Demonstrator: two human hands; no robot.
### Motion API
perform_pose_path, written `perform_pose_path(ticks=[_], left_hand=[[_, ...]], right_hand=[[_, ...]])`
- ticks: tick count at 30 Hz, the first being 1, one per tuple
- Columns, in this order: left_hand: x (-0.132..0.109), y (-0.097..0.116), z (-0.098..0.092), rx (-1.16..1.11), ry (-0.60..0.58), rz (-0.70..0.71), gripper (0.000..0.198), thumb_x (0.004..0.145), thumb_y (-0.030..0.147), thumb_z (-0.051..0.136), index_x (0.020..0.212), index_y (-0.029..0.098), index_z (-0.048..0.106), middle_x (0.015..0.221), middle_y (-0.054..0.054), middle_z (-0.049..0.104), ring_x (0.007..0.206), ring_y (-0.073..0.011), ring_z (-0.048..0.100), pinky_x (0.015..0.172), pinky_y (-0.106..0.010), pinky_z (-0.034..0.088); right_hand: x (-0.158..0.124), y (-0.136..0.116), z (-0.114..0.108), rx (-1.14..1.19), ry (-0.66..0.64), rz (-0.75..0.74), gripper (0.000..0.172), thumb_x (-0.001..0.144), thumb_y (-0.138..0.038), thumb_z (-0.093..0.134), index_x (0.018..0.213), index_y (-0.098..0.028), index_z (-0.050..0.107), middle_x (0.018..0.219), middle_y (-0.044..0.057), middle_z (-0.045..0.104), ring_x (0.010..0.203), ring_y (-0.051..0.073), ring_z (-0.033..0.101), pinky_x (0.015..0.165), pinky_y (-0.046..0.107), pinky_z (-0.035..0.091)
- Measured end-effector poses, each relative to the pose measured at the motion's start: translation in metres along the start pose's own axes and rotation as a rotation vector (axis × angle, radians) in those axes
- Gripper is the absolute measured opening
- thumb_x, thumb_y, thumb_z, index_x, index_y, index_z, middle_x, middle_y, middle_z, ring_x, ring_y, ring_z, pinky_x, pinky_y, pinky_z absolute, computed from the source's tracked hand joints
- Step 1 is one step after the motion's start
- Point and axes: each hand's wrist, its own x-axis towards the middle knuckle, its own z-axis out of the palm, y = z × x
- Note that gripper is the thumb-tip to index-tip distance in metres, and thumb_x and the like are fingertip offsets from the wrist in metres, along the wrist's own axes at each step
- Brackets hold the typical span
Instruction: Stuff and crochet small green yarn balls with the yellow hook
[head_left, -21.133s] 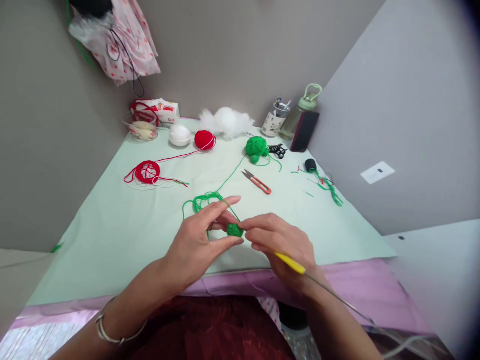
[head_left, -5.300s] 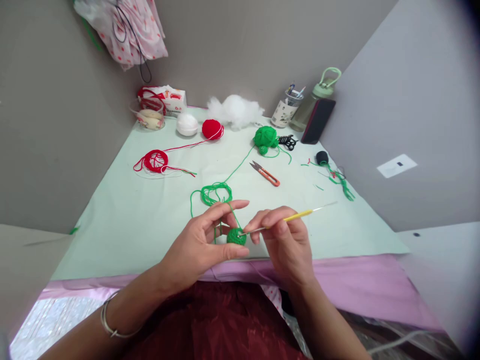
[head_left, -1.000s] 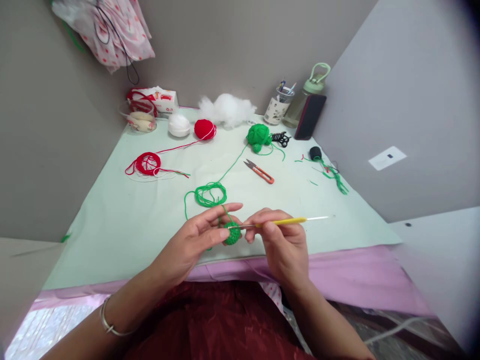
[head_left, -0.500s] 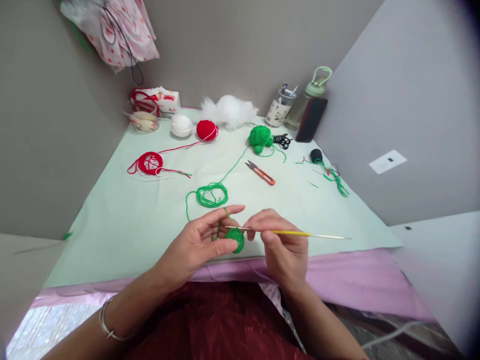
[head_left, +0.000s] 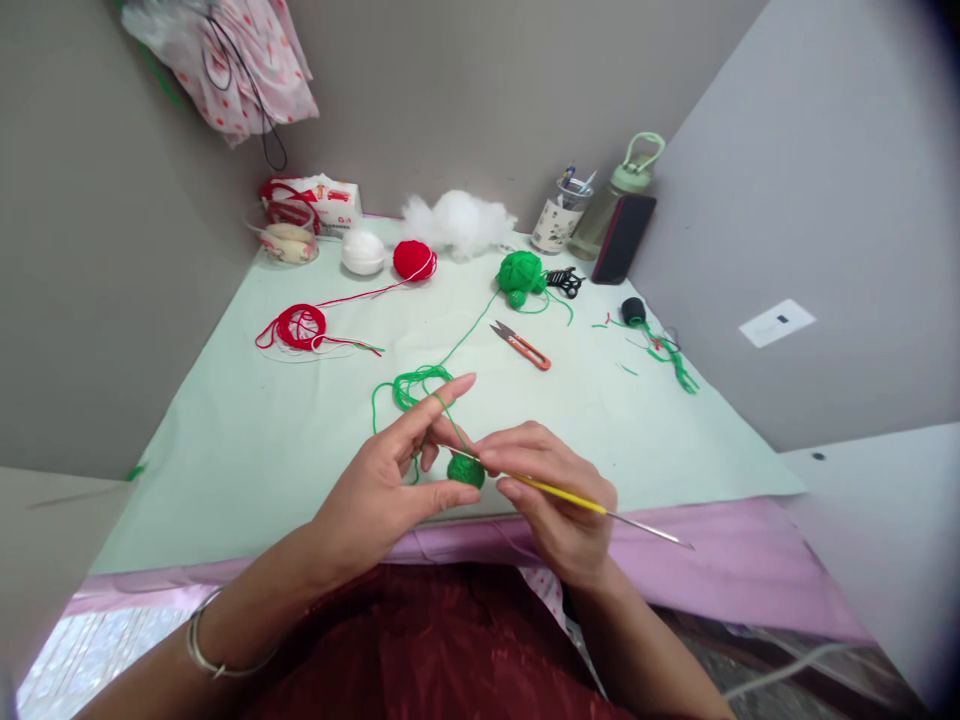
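Observation:
Between the thumb and fingers of my left hand (head_left: 386, 475) is a small round green crochet piece (head_left: 466, 471). Green yarn runs over my raised left index finger and down to the piece. My right hand (head_left: 559, 495) is closed around the yellow grip of a crochet hook (head_left: 566, 495), whose metal tip lies at the top of the piece; its exact place in the stitches is too small to tell. The yarn leads back to a loose green coil (head_left: 409, 388), partly behind my left index finger, and on to a green yarn ball (head_left: 520, 272).
Orange-handled thread snips (head_left: 521, 345) lie beyond my hands. Left are a red yarn coil (head_left: 300, 327), a red ball (head_left: 414, 261) and a white ball (head_left: 363, 252). White stuffing (head_left: 459, 222), a pen cup (head_left: 559, 220), a bottle (head_left: 600, 215) and a phone (head_left: 624, 240) stand along the back.
My left index finger has lifted and moved over the green coil. The crochet hook has tilted, its rear end now lower, and the green piece has shifted slightly up and left.

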Motion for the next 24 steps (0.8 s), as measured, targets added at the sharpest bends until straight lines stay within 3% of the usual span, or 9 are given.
perform_pose_path(ticks=[6, 12, 20, 24], left_hand=[[-0.002, 0.001, 0.002, 0.065, 0.122, 0.048, 0.068, 0.079, 0.026, 0.089, 0.143, 0.034, 0.067, 0.115, -0.001, 0.071, 0.103, -0.0219, 0.055, 0.105, -0.038, 0.037], [-0.001, 0.004, 0.003, 0.024, 0.098, 0.058, 0.043, 0.081, 0.025, 0.087, 0.122, 0.027, 0.075, 0.103, -0.002, 0.072, 0.102, -0.0218, 0.061, 0.104, -0.037, 0.042], [-0.001, 0.002, 0.001, 0.018, 0.068, 0.012, 0.069, 0.079, 0.023, 0.088, 0.144, 0.028, 0.066, 0.102, -0.001, 0.072, 0.096, -0.0198, 0.058, 0.100, -0.037, 0.043], [0.001, 0.001, -0.002, 0.006, 0.014, -0.017, 0.068, 0.080, 0.027, 0.089, 0.144, 0.029, 0.066, 0.100, -0.001, 0.073, 0.094, -0.0198, 0.056, 0.098, -0.037, 0.043]], right_hand=[[-0.005, 0.004, 0.010, 0.077, 0.105, 0.037, 0.030, 0.103, -0.018, 0.065, 0.123, -0.035, 0.080, 0.121, 0.005, 0.082, 0.106, 0.022, 0.074, 0.091, 0.041, 0.061], [0.000, 0.010, 0.015, 0.420, 0.192, 0.205, 0.017, 0.105, -0.031, 0.066, 0.107, -0.034, 0.082, 0.105, 0.002, 0.085, 0.086, 0.018, 0.076, 0.079, 0.035, 0.062], [0.001, 0.012, 0.002, 0.433, 0.100, 0.208, 0.019, 0.107, -0.036, 0.061, 0.105, -0.027, 0.077, 0.104, 0.005, 0.085, 0.085, 0.019, 0.078, 0.078, 0.037, 0.065], [0.005, 0.013, -0.004, 0.433, 0.079, 0.278, 0.023, 0.106, -0.043, 0.062, 0.101, -0.025, 0.074, 0.101, 0.006, 0.085, 0.080, 0.019, 0.079, 0.076, 0.038, 0.067]])
